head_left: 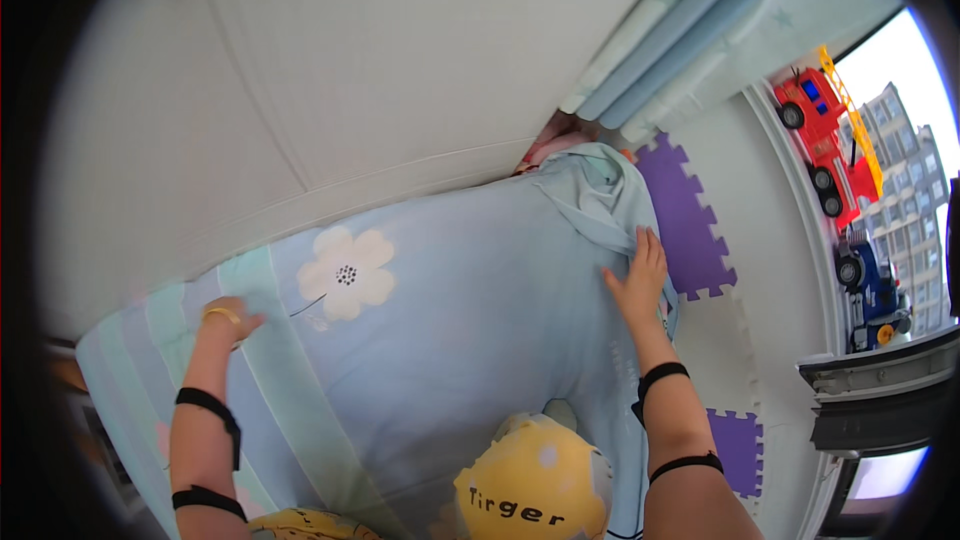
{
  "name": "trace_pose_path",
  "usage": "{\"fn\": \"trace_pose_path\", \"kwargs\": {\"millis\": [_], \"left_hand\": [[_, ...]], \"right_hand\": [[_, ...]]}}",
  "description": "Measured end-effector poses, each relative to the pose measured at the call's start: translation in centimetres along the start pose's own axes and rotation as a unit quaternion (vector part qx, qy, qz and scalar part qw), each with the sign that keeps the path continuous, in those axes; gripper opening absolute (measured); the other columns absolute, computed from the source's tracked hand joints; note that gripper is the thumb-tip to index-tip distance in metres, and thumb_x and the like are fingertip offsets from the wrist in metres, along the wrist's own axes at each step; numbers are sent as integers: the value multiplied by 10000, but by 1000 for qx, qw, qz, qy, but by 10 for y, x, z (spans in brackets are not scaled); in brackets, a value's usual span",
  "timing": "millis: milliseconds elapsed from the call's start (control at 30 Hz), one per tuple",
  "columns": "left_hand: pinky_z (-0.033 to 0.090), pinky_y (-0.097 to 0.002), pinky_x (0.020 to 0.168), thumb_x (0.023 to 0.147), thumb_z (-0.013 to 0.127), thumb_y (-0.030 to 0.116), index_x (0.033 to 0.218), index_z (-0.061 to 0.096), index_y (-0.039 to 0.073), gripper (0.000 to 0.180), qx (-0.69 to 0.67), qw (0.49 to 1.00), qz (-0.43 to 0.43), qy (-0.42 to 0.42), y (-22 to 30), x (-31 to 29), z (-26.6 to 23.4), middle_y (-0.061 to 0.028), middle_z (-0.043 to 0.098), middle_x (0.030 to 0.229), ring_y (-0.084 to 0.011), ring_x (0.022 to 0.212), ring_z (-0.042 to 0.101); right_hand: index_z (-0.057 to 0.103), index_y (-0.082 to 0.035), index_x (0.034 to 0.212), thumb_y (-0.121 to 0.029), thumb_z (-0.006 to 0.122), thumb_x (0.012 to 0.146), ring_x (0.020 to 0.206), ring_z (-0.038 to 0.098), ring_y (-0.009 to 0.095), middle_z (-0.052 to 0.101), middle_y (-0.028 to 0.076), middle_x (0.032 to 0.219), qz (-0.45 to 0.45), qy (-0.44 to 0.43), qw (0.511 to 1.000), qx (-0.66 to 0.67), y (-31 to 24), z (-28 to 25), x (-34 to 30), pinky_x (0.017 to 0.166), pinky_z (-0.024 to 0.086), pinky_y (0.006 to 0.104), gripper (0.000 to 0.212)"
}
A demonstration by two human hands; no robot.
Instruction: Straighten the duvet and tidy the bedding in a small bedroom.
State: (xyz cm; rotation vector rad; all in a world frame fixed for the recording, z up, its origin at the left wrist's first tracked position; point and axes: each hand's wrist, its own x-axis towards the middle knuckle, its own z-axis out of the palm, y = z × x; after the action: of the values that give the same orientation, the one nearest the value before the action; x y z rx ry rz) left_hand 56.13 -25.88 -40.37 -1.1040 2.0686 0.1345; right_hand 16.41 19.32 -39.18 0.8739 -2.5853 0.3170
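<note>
Two-handed job, tbh: pin pale-blue, flower-printed fabric sheet (450,260) with left hand (234,316) (can't really tell if gripping), smooth bunched pale-green cloth corner (605,185) with spread-fingered right hand (643,285).

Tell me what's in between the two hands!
In the head view, blue bedsheet lies between the left hand and right hand: a green stripe, then a white printed flower, then plain blue.

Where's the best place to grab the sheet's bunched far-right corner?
Probably the loose folds of the sheet, pinched from the near side along its right edge. They stand up slack and bunched, giving something to pinch, while the sheet's middle lies mostly flat. The right hand is open just on that near side.
</note>
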Motion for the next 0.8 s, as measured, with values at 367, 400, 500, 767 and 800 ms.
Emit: {"fn": "trace_pose_path", "kwargs": {"millis": [367, 400, 500, 767, 800], "left_hand": [[440, -378, 898, 823, 594, 388, 1144, 554, 4, 502, -275, 864, 414, 75, 346, -43, -16, -174, 577, 1127, -314, 1029, 555], [429, -376, 914, 824, 598, 360, 1192, 513, 10, 515, -291, 859, 409, 102, 354, -49, -9, -177, 542, 1165, -321, 1063, 529], [423, -389, 924, 819, 611, 318, 1271, 440, 40, 557, -315, 849, 401, 138, 361, -48, 7, -170, 487, 1226, -329, 1099, 503], [435, -404, 905, 792, 640, 235, 1328, 352, 47, 636, -334, 846, 390, 146, 370, -41, -5, -185, 481, 1203, -331, 1055, 519], [428, -407, 915, 771, 653, 209, 1331, 346, 45, 659, -338, 840, 388, 170, 374, -39, -11, -190, 481, 1203, -335, 1064, 514]], "right_hand": [[348, 15, 1269, -218, 793, 615, 1051, 530, 354, 543, 209, 1139, 168, -107, 978, 60, 56, 67, 43, 860, 432, 428, 825], [348, 15, 1269, -218, 793, 615, 1051, 530, 354, 543, 209, 1139, 168, -107, 978, 59, 57, 72, 48, 860, 432, 428, 825], [424, 24, 1219, -289, 768, 641, 1035, 547, 349, 570, 202, 1086, 272, -231, 925, 129, 61, 82, 66, 841, 445, 426, 742], [524, -11, 1178, -259, 647, 739, 993, 580, 364, 616, 222, 1013, 74, -132, 960, 233, 79, 105, 72, 841, 455, 401, 519], [524, -11, 1178, -259, 647, 739, 993, 580, 364, 616, 222, 1013, 77, -130, 961, 232, 85, 103, 70, 841, 455, 401, 519]]}}
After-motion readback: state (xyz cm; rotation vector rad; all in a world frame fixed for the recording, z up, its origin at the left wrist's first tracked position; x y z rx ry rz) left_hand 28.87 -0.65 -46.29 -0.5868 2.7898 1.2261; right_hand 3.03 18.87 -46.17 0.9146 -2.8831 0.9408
